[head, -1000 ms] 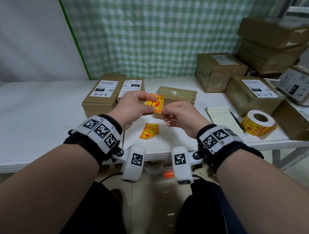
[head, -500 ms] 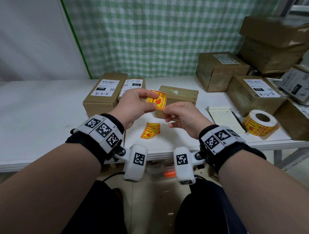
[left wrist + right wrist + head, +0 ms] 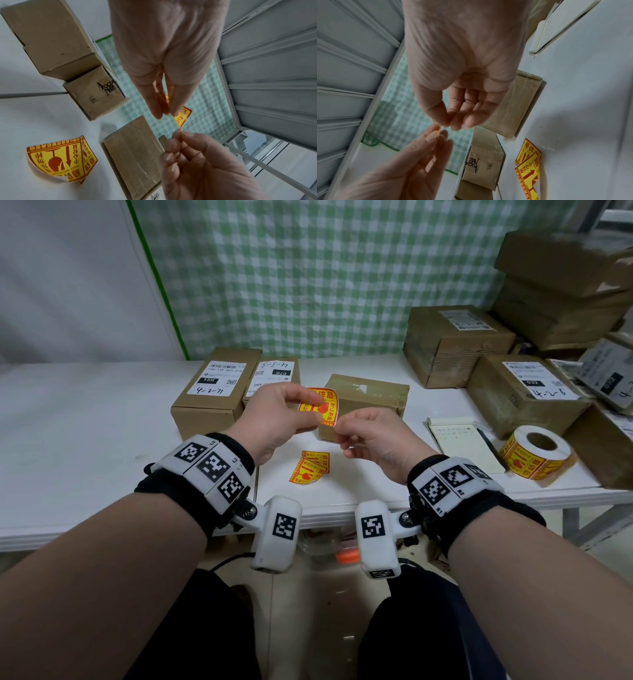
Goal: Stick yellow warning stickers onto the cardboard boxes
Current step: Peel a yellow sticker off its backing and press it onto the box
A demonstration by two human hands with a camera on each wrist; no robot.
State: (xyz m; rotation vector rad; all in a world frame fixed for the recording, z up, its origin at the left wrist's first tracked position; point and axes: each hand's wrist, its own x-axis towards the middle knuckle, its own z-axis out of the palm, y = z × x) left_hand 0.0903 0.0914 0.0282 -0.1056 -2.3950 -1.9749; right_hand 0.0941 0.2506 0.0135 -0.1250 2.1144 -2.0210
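Observation:
I hold a yellow and red warning sticker (image 3: 320, 405) in the air above the table, in front of a flat cardboard box (image 3: 371, 397). My left hand (image 3: 303, 409) pinches its left side between thumb and fingers. My right hand (image 3: 339, 426) pinches its lower right corner. In the left wrist view the sticker (image 3: 182, 116) shows edge-on past the left fingertips (image 3: 157, 112), above the flat box (image 3: 132, 148). Two more loose stickers (image 3: 310, 467) lie curled on the table below my hands. The right wrist view shows only a thin edge of the held sticker.
A sticker roll (image 3: 534, 453) and a notepad (image 3: 462, 446) lie at the right. Two labelled boxes (image 3: 212, 392) stand left of the flat box. Several larger boxes (image 3: 455, 344) are stacked at the back right. The white table's edge (image 3: 329, 511) runs below my wrists.
The sticker has risen slightly and turned its printed face more toward me. Both hands keep their pinch and stay almost in place.

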